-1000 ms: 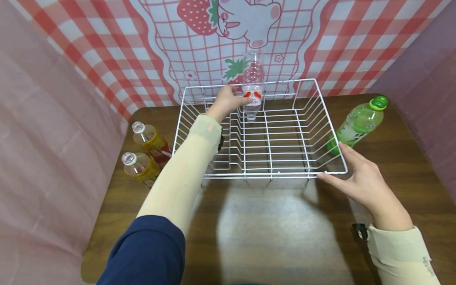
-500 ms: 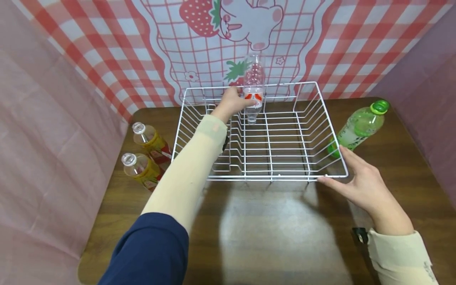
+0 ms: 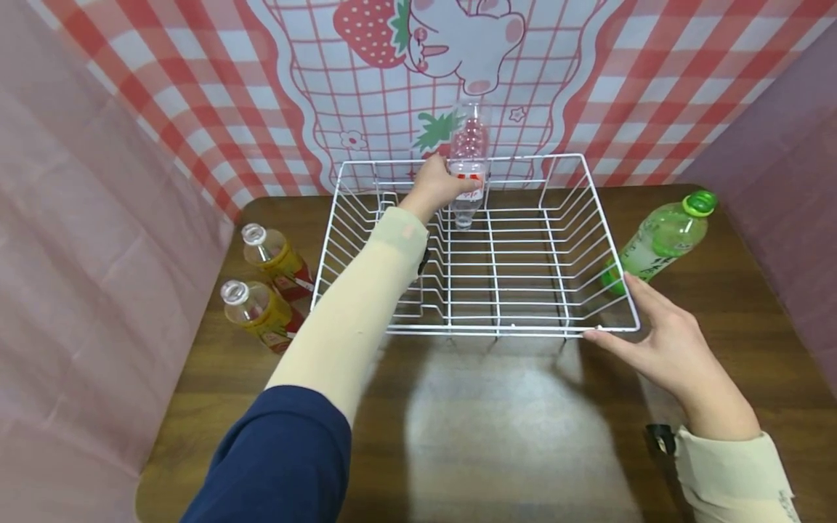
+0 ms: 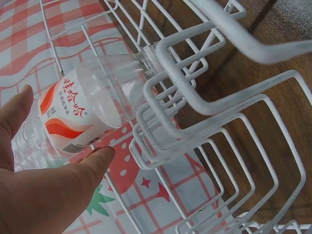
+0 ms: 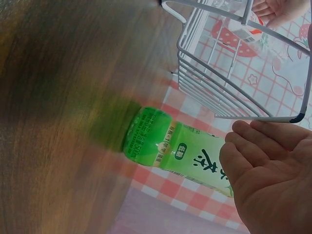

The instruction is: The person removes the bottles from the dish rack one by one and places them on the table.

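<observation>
A clear plastic water bottle [image 3: 468,149] with a red-and-white label stands neck down in the back of a white wire dish rack [image 3: 497,330]. My left hand [image 3: 433,187] holds it from the left, thumb across the label and fingers behind. In the left wrist view, thumb and a finger lie on either side of the bottle [image 4: 73,109], its neck down among the rack's wires. My right hand [image 3: 673,349] rests at the rack's front right corner, thumb at the front rim. Its fingers [image 5: 263,139] lie extended against the rim in the right wrist view.
A green tea bottle [image 3: 663,236] stands just right of the rack, near my right fingers. Left of the rack are two yellow-labelled bottles [image 3: 277,258], close to my left forearm. A checked cloth [image 3: 216,80] hangs behind the wooden table [image 3: 216,436].
The water bottle has turned a little, its label now showing differently, and my left thumb has slid slightly right across it. My right hand stays at the rack corner. The view has shifted slightly.
</observation>
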Motion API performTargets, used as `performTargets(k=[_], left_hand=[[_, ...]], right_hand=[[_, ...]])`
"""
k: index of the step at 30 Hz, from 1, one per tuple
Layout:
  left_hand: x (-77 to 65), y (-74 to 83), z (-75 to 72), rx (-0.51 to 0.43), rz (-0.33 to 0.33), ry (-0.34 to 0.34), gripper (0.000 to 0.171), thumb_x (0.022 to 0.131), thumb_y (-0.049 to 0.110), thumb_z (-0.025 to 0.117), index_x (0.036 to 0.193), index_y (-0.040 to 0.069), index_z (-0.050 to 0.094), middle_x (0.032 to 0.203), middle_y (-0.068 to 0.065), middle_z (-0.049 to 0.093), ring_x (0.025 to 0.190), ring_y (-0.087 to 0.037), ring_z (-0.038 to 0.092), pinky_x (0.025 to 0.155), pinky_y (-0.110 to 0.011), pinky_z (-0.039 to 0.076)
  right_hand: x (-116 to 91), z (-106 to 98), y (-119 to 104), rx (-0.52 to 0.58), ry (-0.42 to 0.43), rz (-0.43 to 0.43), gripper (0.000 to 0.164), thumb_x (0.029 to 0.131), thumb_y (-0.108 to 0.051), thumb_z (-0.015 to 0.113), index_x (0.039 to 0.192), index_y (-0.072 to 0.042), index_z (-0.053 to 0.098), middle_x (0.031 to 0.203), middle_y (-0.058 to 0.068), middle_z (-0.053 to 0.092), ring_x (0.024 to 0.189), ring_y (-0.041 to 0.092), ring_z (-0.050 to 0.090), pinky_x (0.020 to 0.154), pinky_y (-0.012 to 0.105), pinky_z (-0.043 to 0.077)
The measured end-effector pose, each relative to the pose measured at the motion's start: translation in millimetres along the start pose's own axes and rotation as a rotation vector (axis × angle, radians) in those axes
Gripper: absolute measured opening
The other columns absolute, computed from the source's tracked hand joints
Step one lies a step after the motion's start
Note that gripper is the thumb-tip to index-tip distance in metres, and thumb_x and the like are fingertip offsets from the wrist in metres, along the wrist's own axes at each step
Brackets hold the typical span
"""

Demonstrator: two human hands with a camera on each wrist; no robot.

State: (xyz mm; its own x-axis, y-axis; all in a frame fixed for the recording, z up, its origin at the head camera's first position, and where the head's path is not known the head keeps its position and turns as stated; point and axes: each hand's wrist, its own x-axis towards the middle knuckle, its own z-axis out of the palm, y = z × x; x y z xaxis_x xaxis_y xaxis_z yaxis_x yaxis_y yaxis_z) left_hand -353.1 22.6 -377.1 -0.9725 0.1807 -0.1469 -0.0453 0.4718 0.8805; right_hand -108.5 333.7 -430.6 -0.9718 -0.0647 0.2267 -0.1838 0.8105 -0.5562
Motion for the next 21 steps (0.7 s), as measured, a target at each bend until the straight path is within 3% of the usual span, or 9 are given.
performTargets(k=[11, 17, 21], left_hand=[[6.9, -5.7, 6.8, 0.075, -0.049, 0.028, 0.054, 0.083, 0.022, 0.087, 0.125, 0.001, 0.061, 0.117, -0.010, 0.066, 0.104, -0.023, 0.063, 0.092, -0.032, 0.052], [11.2, -9.2, 11.9, 0.064, -0.041, 0.053, 0.054, 0.082, 0.021, 0.088, 0.123, 0.000, 0.060, 0.112, -0.010, 0.065, 0.099, -0.022, 0.063, 0.087, -0.030, 0.053], [14.5, -7.4, 14.4, 0.110, -0.037, 0.065, 0.055, 0.082, 0.023, 0.089, 0.122, 0.000, 0.060, 0.110, -0.010, 0.064, 0.098, -0.022, 0.063, 0.086, -0.029, 0.054]], right_hand=[[-1, 0, 1, -0.010, -0.006, 0.010, 0.105, 0.067, -0.037, 0.096, 0.154, -0.009, 0.046, 0.150, 0.021, 0.047, 0.130, 0.050, 0.047, 0.102, 0.068, 0.037], [-1, 0, 1, -0.013, -0.010, 0.014, 0.107, 0.067, -0.038, 0.096, 0.155, -0.009, 0.044, 0.151, 0.022, 0.046, 0.131, 0.050, 0.046, 0.102, 0.069, 0.036], [0, 0, 1, -0.016, -0.009, 0.011, 0.107, 0.066, -0.038, 0.096, 0.155, -0.008, 0.044, 0.151, 0.023, 0.046, 0.130, 0.050, 0.047, 0.101, 0.069, 0.037]])
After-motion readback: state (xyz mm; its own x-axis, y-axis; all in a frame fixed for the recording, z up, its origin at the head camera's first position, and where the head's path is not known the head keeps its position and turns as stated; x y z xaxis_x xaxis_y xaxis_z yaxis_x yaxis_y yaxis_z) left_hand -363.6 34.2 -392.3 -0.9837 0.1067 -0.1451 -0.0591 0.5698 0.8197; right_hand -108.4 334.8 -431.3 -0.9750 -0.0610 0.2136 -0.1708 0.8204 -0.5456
